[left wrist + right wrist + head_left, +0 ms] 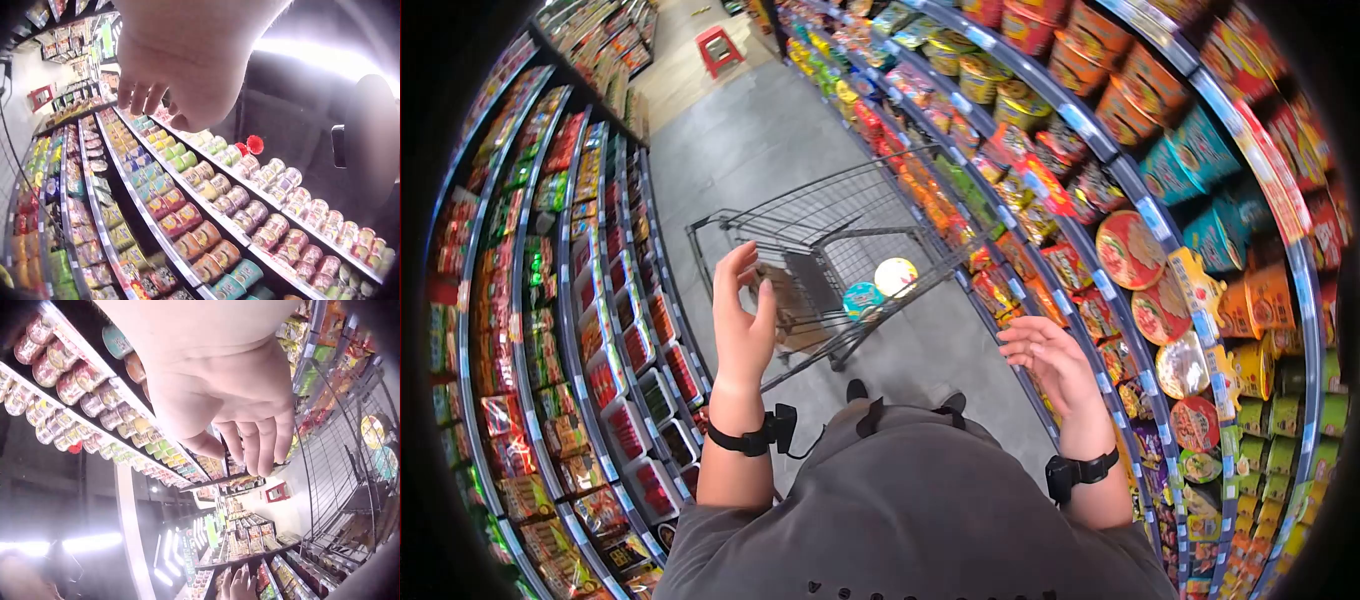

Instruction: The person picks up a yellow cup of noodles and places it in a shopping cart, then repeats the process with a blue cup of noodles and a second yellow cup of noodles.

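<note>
My left hand (742, 315) is raised over the near left side of a wire shopping cart (800, 225), fingers relaxed and holding nothing. My right hand (1055, 362) hangs in the air close to the right-hand shelves, its fingers loosely bent with nothing in them. Inside the cart lie a teal noodle tub (862, 299) and another tub with a pale yellow lid (896, 277), next to a brown cardboard box (778, 300). In the right wrist view, both tubs show through the wire beyond my right hand (244, 419).
Shelves of instant noodle tubs (1190, 160) and packets line the right side. Packaged snacks (510, 340) fill the left shelves, with white bins (645, 490) lower down. A red-framed stand (719, 51) is on the grey floor (740, 130) farther along the aisle.
</note>
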`<state>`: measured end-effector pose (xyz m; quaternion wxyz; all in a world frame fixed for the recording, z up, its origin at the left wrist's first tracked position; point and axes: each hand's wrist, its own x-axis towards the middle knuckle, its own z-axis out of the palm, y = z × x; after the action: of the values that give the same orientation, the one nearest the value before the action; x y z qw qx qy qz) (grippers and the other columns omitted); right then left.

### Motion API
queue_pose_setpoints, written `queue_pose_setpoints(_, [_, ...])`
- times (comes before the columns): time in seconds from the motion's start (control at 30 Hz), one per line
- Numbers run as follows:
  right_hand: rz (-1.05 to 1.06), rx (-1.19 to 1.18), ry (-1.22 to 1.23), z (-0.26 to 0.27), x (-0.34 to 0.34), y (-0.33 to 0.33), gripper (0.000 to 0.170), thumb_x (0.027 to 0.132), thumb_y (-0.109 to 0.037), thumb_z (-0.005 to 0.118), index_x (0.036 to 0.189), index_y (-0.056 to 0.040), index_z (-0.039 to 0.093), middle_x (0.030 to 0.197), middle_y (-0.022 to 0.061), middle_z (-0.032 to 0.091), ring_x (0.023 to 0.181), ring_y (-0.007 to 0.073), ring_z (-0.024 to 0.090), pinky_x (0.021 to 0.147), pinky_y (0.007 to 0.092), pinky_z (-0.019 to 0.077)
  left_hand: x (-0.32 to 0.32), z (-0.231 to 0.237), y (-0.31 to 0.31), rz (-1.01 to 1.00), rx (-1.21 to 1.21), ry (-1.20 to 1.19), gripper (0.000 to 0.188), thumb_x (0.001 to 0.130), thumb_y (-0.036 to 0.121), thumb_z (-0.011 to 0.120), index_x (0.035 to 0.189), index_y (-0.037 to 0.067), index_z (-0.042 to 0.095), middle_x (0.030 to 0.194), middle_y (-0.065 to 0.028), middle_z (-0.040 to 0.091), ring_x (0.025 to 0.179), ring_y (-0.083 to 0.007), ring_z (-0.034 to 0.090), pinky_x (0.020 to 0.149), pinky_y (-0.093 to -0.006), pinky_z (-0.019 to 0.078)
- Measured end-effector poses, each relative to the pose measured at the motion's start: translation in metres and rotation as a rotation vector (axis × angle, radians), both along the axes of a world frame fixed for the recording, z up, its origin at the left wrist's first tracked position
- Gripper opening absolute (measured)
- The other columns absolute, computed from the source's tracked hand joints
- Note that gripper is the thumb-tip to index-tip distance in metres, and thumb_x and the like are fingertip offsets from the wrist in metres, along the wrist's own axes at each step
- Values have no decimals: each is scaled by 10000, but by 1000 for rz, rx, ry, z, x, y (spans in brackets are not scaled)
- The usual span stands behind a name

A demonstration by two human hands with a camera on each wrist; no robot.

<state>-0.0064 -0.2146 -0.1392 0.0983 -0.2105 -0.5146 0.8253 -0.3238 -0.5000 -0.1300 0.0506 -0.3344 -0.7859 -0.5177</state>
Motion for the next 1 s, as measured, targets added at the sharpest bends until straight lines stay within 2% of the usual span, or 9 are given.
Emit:
queue_pose_setpoints(0.23, [148,50,-100,-1,-111,-59,390,1009,-159,557,1369,-12,581,1292,159,675,1163,251,657,994,386,499,-73,-28,-105,167,-41,-97,472,940,-20,602,1406,35,543,1342,-129,592,1235,-266,617,1007,-386,516])
queue_pose_setpoints(0.47, [207,68,-191,-14,-184,-96,368,1020,-135,526,1359,-6,586,1291,155,684,1149,246,680,979,378,515,-115,-59,-158,184,-93,-164,465,940,-5,600,1399,27,541,1334,-143,586,1215,-279,629,1000,-393,527])
queue_pose_setpoints(0.53, [221,54,-226,-22,-197,-100,362,1030,-151,527,1356,-5,589,1287,151,687,1148,242,684,981,374,519,-123,-71,-164,167,-125,-222,458,968,8,585,1421,29,520,1405,-137,571,1265,-267,608,1037,-388,510])
queue_pose_setpoints(0.57, [222,51,-236,-26,-202,-100,362,1030,-151,527,1356,-5,589,1287,151,687,1148,242,684,981,374,519,-126,-77,-165,157,-140,-250,455,983,15,577,1432,30,510,1440,-134,564,1291,-262,597,1055,-385,502])
queue_pose_setpoints(0.73, [237,-11,-324,-44,-222,-89,350,1037,-160,528,1346,-10,595,1291,149,687,1171,244,677,1008,382,516,-137,-105,-146,103,-176,-317,461,980,14,587,1433,27,506,1416,-138,567,1267,-260,605,1045,-386,506])
queue_pose_setpoints(0.77, [237,-16,-334,-49,-226,-83,350,1037,-160,528,1346,-10,595,1291,149,687,1171,244,677,1008,382,516,-138,-108,-137,78,-194,-333,464,978,12,591,1434,26,504,1406,-138,568,1259,-260,607,1040,-387,508])
queue_pose_setpoints(0.8, [226,-40,-350,-56,-231,-76,348,1035,-161,532,1343,-13,597,1301,151,683,1184,248,672,1012,387,514,-140,-113,-126,77,-165,-313,475,933,1,624,1399,27,536,1280,-156,588,1161,-279,628,971,-383,522])
queue_pose_setpoints(0.97, [198,-135,-397,-104,-267,-35,339,1027,-156,542,1330,-20,607,1332,151,667,1237,262,644,1032,401,504,-153,-141,-69,1,-190,-360,496,928,15,643,1410,38,526,1259,-162,587,1155,-286,624,967,-373,516])
queue_pose_setpoints(1.0, [210,-162,-400,-119,-277,-25,334,1025,-151,541,1323,-17,611,1339,146,661,1255,263,631,1040,404,498,-156,-147,-56,-20,-229,-431,494,928,21,648,1407,36,526,1261,-164,587,1147,-290,626,971,-376,515])
